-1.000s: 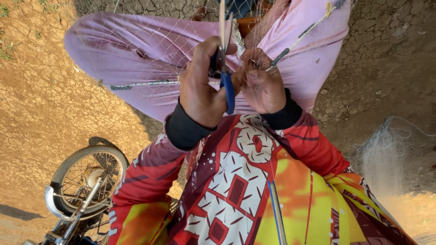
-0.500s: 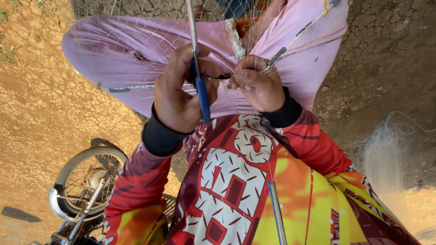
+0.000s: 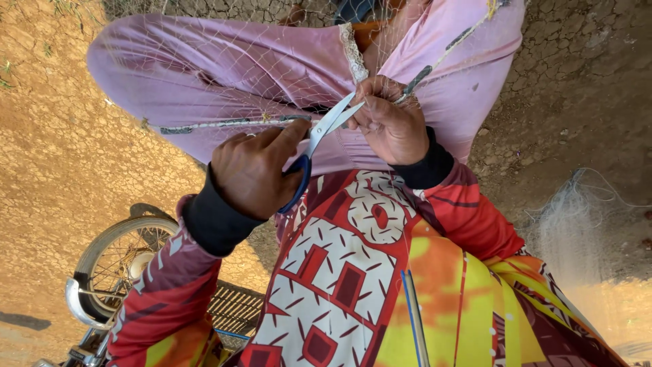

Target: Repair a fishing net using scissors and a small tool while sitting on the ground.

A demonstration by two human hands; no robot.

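Ground [image 3: 61,156] is dry cracked dirt, orange-brown on one side, greyer on the other. Your lap is covered by pink-lilac cloth [image 3: 204,75] across both knees, with fine netting [image 3: 272,61] draped over it; mesh is thin and hard to trace past the cloth. Your sleeves [image 3: 353,272] are patterned red, white, orange and yellow with black cuffs at both wrists. A parked two-wheeler's wheel [image 3: 112,261] with chrome mudguard sits on the ground near the bottom left edge of view, just beside your left elbow; a dark wire rack is next to it. A loose pale heap of netting [image 3: 577,224] lies on the dirt by the right edge, well apart from your hands. Left hand [image 3: 255,173] is curled round the blue handles of the scissors [image 3: 319,139], fingers through the loops, thumb extended along the top. Blades are silver, slightly parted, angled up toward your right hand, tips touching or just beside its fingers. Right hand [image 3: 390,122] is pressed together, fingertips pinching a strand of the netting right at the blade tips; can't tell exactly which strand. Scissors sit between both hands, over the pink cloth at lap centre. A blue-edged thin strip [image 3: 413,312] runs down your front.
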